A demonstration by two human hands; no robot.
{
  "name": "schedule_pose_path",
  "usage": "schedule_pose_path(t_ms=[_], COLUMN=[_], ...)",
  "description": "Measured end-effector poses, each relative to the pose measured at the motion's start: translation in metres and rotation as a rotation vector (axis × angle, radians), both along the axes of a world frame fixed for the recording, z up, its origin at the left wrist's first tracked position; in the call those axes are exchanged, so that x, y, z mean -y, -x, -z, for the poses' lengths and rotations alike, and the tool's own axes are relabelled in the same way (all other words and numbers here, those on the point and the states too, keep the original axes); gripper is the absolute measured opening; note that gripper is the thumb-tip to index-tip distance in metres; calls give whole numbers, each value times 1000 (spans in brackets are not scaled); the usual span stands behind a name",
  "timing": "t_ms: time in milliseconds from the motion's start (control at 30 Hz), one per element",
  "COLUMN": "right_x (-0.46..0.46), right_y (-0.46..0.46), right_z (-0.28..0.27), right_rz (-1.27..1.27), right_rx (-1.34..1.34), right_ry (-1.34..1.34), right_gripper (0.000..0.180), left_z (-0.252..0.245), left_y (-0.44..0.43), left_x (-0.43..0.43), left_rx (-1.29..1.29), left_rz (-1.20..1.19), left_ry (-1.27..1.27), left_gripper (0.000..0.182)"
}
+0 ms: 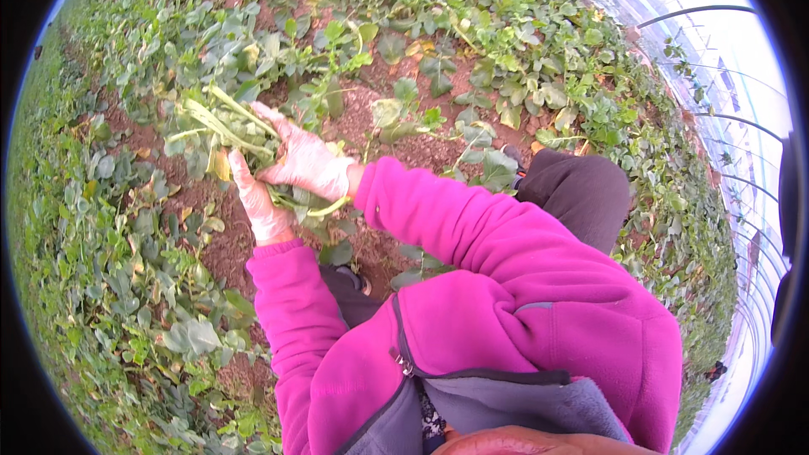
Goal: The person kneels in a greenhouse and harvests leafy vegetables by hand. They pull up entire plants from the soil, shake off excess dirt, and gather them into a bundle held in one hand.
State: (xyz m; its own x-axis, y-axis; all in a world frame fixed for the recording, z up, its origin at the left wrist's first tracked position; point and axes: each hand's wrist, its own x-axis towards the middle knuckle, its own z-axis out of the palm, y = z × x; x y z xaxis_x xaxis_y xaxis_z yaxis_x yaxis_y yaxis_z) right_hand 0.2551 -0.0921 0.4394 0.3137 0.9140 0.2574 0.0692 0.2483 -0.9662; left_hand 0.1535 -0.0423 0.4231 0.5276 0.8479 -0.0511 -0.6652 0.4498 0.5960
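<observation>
Both my hands wear thin, clear disposable gloves and meet around a bundle of leafy green stems [231, 126], left of the picture's centre. My left hand [258, 202] grips the bundle from below, its thumb against the stems. From the right, my right hand [306, 158] closes on the same bundle, fingers pointing up and left. Pale cut-looking stem ends stick out at the upper left, and a yellowed leaf [219, 164] hangs beside my left thumb. More green leaves and a stem show under my right wrist. Part of the bundle is hidden by the hands.
Low leafy plants [126, 253] grow all around on reddish-brown soil [366, 114]. My bent knee [578, 196] is at the right, with a shoe [354, 278] lower down near the middle. Curved hoops [746, 117] and plastic sheeting of a tunnel greenhouse run along the right edge.
</observation>
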Motion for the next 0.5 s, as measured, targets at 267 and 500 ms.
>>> schedule_pose_path(t_ms=[267, 500], right_x=[24, 68], right_y=[-27, -46], right_z=[-38, -99], right_rz=[20, 92], right_rx=[209, 1078], right_ry=[230, 26], right_gripper=[92, 94], left_z=[-1, -4], left_y=[0, 30], left_x=[5, -34], left_rx=[4, 99], left_rz=[216, -104], left_ry=[120, 146], left_gripper=[83, 79])
